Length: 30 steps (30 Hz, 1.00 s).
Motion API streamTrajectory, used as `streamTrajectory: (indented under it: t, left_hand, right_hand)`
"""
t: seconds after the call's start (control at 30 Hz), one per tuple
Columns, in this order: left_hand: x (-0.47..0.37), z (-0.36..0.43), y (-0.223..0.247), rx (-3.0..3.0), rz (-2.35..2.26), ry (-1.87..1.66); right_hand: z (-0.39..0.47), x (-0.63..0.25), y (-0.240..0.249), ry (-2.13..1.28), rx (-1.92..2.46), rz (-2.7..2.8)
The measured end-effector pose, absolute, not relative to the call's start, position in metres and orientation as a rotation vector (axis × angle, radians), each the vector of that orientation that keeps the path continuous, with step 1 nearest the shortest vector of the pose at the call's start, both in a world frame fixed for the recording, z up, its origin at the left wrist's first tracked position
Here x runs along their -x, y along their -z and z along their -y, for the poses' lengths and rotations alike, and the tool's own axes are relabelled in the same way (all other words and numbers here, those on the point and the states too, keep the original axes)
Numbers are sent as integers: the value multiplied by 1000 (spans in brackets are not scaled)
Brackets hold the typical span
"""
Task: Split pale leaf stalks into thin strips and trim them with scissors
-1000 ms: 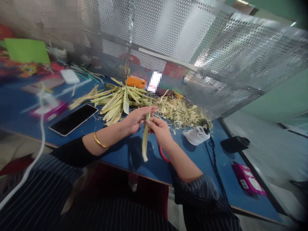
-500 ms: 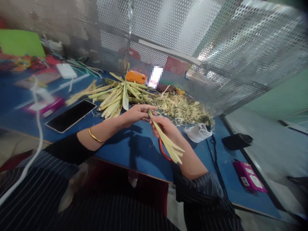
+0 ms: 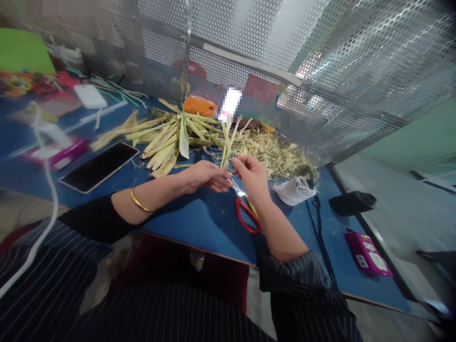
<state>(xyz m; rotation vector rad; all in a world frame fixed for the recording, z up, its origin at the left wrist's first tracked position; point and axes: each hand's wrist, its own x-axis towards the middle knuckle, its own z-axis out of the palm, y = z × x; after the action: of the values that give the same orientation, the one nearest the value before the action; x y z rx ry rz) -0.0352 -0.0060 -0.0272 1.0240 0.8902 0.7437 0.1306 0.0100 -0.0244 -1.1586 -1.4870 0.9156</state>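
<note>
Pale green leaf strips (image 3: 228,142) point upward and away from me, their lower end pinched in my left hand (image 3: 210,177). My right hand (image 3: 250,172) is closed beside that end, thumb and finger together; what it grips, if anything, is too small to make out. Red-handled scissors (image 3: 245,216) lie on the blue table just below my right hand, which covers part of them. Behind my hands are a bundle of long pale leaves (image 3: 166,145) and a heap of shredded pieces (image 3: 278,154).
A dark phone (image 3: 99,166) lies left of the leaves. White string (image 3: 295,191), a black object (image 3: 352,203) and a purple pack (image 3: 369,254) are at the right. An orange pack (image 3: 200,105) stands near the perforated metal screen (image 3: 249,38).
The leaf strips have swung round from lying over my right wrist to pointing away from me. They are now in my left hand, and more of the scissors shows.
</note>
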Motion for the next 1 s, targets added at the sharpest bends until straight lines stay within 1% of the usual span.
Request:
streamTrajectory:
  t: [0.23,0.37,0.47,0.57,0.73,0.83,0.9,0.93,1.0]
  left_hand:
    - [31,9,33,-1118,-870,-695]
    - [33,6,35,-1002,-761,-690]
    - [35,2,33,-881,-708,-675]
    - [36,-1,28,-758,-735,-707]
    - [40,-6,22,-605,-766,-879]
    - [43,-8,23,-549,-746,-995]
    - [43,-9,25,-562,-725,-1056]
    - [43,-9,26,-588,-726,-1078]
    - [41,-8,27,-664,-741,-1098]
  right_hand:
    - [-10,-129,29,-937,1188,1519]
    - [-9,-127,27,-1044,1136,1381]
    - [-8,-126,26,-1013,1051,1361]
    - [-5,-128,23,-760,994,1551]
    - [-5,-140,19,-12,806,2103]
    - [-6,-145,18,324,673,2388]
    - [-7,-146,18,366,641,2500]
    - [-7,-145,18,313,647,2499]
    - [-6,-144,17,96,735,2341]
